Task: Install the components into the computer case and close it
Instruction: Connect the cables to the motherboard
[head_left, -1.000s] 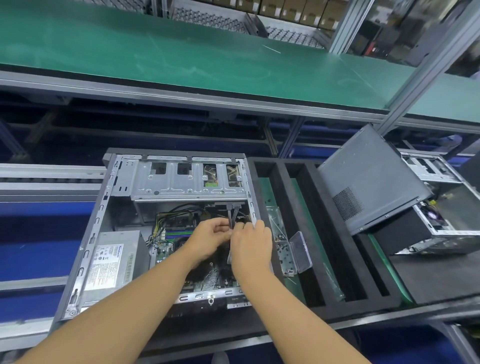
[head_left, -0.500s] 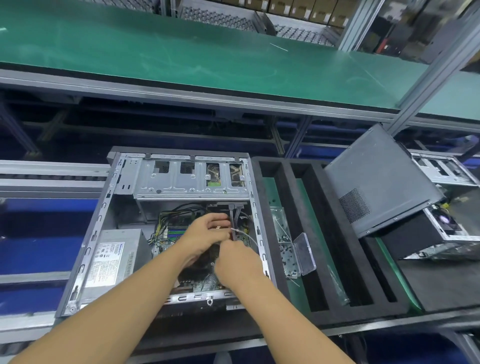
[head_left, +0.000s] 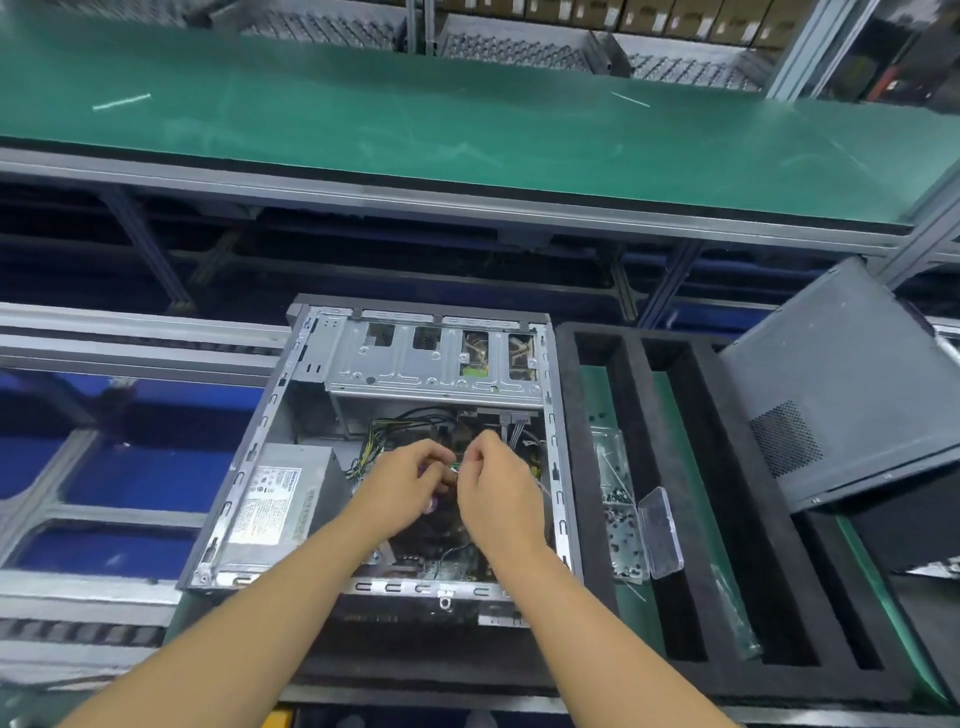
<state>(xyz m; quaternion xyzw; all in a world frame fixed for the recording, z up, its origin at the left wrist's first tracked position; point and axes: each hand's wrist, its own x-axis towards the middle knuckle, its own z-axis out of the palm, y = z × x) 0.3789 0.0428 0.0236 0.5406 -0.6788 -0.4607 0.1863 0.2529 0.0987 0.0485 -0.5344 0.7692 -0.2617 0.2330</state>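
Forearms reached in from the near edge. Left hand (head_left: 410, 480) and right hand (head_left: 496, 491) met inside the case (head_left: 415, 587), fingers curled and nearly tip to tip; blur hid whether they pinched anything. That case lay on its side, open upward, straight ahead of the person. PSU (head_left: 280, 499) sat in its near-left corner, cables (head_left: 405, 415) lay past the hands, and a drive cage (head_left: 431, 364) ran along its far wall. Just right stood a black foam tray (head_left: 640, 426) with a clear box (head_left: 621, 525), lid up, in its first slot. Grey panel (head_left: 841, 384) leaned at the tray's right. Green shelf (head_left: 467, 135) ran beyond.
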